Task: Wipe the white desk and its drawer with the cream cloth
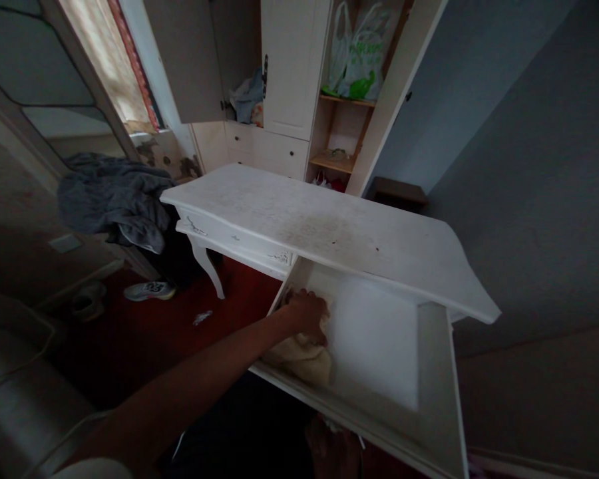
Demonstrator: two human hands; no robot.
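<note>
A white desk (329,226) stands in front of me with its right drawer (429,399) pulled open. My left arm reaches in from the lower left. My left hand (307,313) rests at the drawer's left side, fingers curled down onto a crumpled yellowish cloth (302,359) that lies in the front left corner. The remaining drawer floor is bare white. My right hand (332,449) is low in the dark just under the drawer's front edge, and its fingers are hidden.
A white wardrobe (289,73) stands behind the desk, with plastic bags (359,60) on an open shelf. Grey clothing (110,196) is heaped at the left. A sneaker (150,291) lies on the red floor. A blue wall runs along the right.
</note>
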